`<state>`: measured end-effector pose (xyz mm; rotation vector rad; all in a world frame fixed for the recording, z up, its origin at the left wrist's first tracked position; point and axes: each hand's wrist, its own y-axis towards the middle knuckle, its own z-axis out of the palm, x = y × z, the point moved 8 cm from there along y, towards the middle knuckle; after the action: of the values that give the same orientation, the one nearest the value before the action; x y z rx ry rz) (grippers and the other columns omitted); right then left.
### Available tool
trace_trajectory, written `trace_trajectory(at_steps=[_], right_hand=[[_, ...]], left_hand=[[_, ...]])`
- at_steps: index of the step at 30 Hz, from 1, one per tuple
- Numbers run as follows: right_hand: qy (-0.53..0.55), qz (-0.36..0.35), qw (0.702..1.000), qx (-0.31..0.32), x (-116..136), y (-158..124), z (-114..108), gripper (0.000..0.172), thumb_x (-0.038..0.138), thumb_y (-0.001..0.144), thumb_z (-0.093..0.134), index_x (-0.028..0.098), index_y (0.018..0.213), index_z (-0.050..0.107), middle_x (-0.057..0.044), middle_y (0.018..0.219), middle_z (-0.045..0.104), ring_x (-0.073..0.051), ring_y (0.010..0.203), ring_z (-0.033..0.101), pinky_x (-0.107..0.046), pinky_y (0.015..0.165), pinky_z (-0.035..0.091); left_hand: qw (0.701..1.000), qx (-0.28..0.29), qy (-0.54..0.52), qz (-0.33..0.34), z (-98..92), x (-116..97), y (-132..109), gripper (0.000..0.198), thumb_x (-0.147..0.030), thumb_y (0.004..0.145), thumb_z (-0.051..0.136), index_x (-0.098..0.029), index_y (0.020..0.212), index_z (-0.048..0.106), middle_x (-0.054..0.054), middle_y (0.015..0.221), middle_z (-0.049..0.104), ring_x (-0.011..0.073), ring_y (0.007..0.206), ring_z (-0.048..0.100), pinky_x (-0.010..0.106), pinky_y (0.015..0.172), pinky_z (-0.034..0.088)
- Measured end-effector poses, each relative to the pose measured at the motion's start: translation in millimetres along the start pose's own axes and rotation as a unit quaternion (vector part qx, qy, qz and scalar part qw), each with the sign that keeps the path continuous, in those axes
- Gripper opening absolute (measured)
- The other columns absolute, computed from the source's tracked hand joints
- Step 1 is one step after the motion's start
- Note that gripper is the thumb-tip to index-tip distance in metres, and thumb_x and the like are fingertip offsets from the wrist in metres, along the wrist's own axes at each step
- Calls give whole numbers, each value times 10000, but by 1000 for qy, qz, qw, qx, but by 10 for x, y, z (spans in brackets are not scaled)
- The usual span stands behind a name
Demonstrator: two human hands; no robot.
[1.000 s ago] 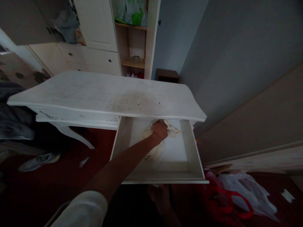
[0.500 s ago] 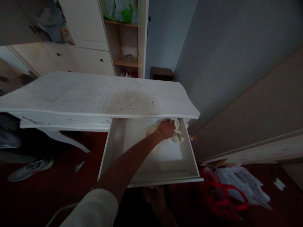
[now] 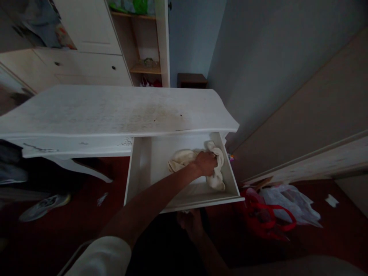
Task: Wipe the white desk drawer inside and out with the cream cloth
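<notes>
My left hand is inside the pulled-out drawer, closed on a cream-coloured cloth. The cloth is bunched against the drawer's right side, and more of it spreads over the bottom to the left of my wrist. Below the drawer's front edge, my right hand has its fingers curled in dim light. A small pale bit shows at those fingertips, but I cannot make out what they grip. The drawer belongs to a white table with a dark stained patch on its top.
A white cabinet with open shelves stands behind the table. To the right rises a grey wall. A red bag and a white plastic bag lie on the dark red floor. A shoe shows at left.
My left hand has moved toward me along the drawer's right side with the cloth. More cloth shows to its left. The whole view has shifted slightly.
</notes>
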<state>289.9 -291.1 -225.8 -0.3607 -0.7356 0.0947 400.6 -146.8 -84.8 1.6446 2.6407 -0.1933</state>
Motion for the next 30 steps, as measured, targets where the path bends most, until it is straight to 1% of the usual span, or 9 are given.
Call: trace_trajectory(at_steps=[4,8,10,12,15,17,22,27,30], right_hand=[[2,-5,1000,-7,-10,4,-24,454,625,688,731,174,703,675,-15,596,681,-80,336,453,-218,344,296],[1,-5,1000,-8,1,6,-24,463,644,680,730,184,702,676,-10,591,674,-89,348,468,-221,345,292],[-4,-3,1000,-1,-6,9,-24,470,651,688,721,184,681,665,7,516,626,-92,343,460,-222,354,306],[-6,-5,1000,2,-16,11,-37,459,642,709,709,186,683,655,20,476,590,-95,346,457,-224,365,323],[-5,-7,1000,-1,-34,14,-67,433,616,713,720,189,738,653,5,565,650,-85,348,458,-222,366,326],[-6,-5,1000,-1,-49,17,-76,428,607,708,727,188,756,651,-6,617,676,-76,343,452,-221,364,327],[-5,-10,1000,11,-61,31,-65,436,620,717,705,191,771,651,43,481,556,-81,330,428,-221,368,333],[-11,7,1000,7,-64,18,-73,488,654,653,732,185,761,648,44,453,532,-92,342,436,-216,355,313],[-18,16,1000,5,-61,2,-74,504,673,648,721,183,747,654,46,426,514,-100,345,445,-217,356,318]], left_hand=[[1000,20,-21,-9,86,-280,-93,446,-472,824,602,-102,1056,695,185,1098,640,309,992,627,429,795,526],[999,15,-26,-22,129,-347,-134,524,-530,798,608,-95,1080,685,198,1125,619,326,1020,607,443,808,513],[999,13,-28,-30,137,-344,-135,551,-548,782,619,-102,1100,675,197,1154,605,322,1031,593,441,820,501],[997,5,-31,-69,132,-310,-123,579,-549,767,637,-103,1137,650,194,1179,589,308,1031,582,431,824,490],[988,3,-35,-152,136,-248,-98,643,-523,749,663,-97,1225,591,200,1205,568,300,1015,573,422,800,481],[983,13,-37,-179,159,-242,-71,666,-498,738,677,-91,1254,569,209,1201,567,304,996,571,422,777,476],[981,8,-47,-187,181,-235,-17,611,-480,754,659,-96,1224,591,219,1186,577,308,973,574,424,769,466],[980,12,-68,-184,157,-166,-17,617,-459,741,683,-83,1221,589,200,1176,589,295,987,589,410,784,478],[980,-11,-70,-184,106,-67,-9,649,-491,718,696,-81,1210,590,190,1168,591,288,977,598,405,786,484]])
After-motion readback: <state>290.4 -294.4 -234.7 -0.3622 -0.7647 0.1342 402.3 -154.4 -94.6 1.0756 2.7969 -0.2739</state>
